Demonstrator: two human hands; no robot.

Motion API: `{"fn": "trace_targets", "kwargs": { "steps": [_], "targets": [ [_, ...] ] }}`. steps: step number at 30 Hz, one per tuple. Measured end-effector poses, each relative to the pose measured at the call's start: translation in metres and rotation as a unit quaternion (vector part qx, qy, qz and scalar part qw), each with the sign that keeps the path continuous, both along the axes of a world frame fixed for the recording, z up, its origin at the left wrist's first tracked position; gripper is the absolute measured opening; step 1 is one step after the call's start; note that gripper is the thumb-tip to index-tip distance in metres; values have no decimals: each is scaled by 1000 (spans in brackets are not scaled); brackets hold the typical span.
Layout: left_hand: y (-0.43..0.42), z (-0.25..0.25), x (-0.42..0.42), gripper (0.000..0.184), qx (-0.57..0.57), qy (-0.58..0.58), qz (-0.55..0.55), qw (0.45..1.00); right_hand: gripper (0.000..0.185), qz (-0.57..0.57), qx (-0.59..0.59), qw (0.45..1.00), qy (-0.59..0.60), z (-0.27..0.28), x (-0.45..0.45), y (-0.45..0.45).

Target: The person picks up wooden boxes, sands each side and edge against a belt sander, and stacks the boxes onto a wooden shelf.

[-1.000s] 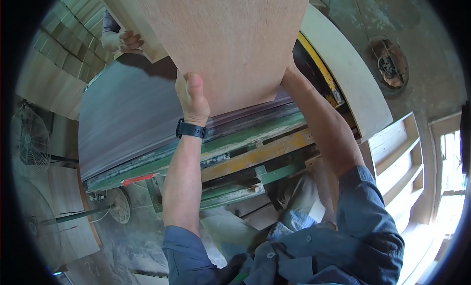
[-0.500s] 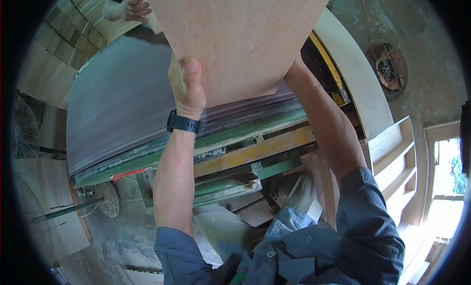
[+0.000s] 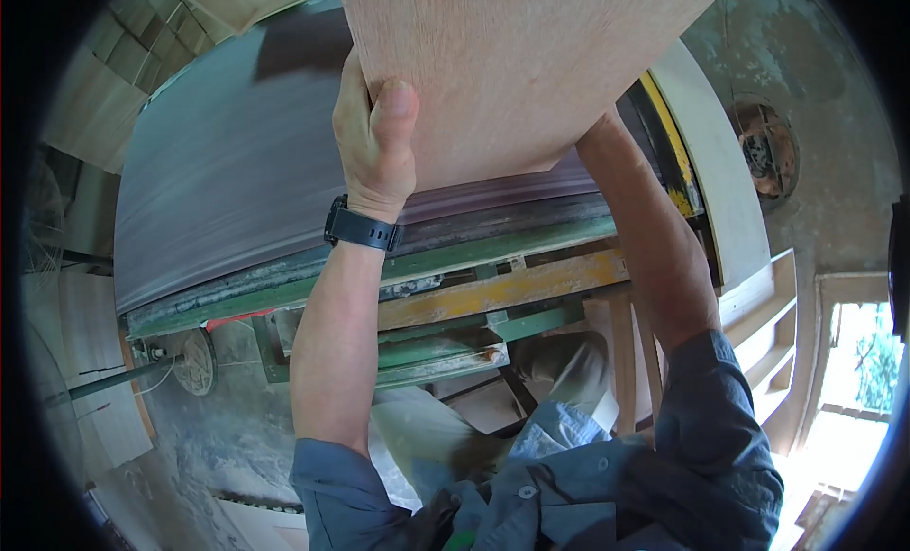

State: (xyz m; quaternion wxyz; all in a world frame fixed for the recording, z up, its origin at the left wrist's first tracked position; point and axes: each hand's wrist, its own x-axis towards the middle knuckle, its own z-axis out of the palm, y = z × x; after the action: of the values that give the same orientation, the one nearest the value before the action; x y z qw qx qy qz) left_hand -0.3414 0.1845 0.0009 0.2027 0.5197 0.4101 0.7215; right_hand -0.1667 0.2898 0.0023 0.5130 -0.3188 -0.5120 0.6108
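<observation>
Here's the left hand (image 3: 377,151), clamped on the left edge of the wooden panel (image 3: 512,72), thumb across its face, black watch (image 3: 365,231) just below! The right hand (image 3: 599,131) goes in behind the panel's right edge, fingers hidden. A grey surface (image 3: 223,181) spreads left of the panel, a yellow-painted beam (image 3: 512,290) below it, wooden shelving (image 3: 770,321) to its lower right.
</observation>
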Motion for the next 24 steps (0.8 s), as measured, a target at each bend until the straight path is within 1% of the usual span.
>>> {"fn": "trace_targets", "kwargs": {
  "steps": [9, 13, 17, 24],
  "targets": [
    [-13, -2, -9, 87, -1, 0, 35, 999, 42, 17, -24, 999, 30, 1, -14, -12],
    [-16, -1, -21, 89, -11, 5, 23, 1000, 42, 25, -29, 999, 39, 1, -24, -13],
    [-21, -3, -30, 91, -9, -19, 14, 1000, 42, 30, -39, 998, 48, 0, -35, -15],
    [-33, -3, -54, 89, -18, -6, 36, 999, 41, 50, -55, 995, 64, 2, -57, -31]
  ]
}}
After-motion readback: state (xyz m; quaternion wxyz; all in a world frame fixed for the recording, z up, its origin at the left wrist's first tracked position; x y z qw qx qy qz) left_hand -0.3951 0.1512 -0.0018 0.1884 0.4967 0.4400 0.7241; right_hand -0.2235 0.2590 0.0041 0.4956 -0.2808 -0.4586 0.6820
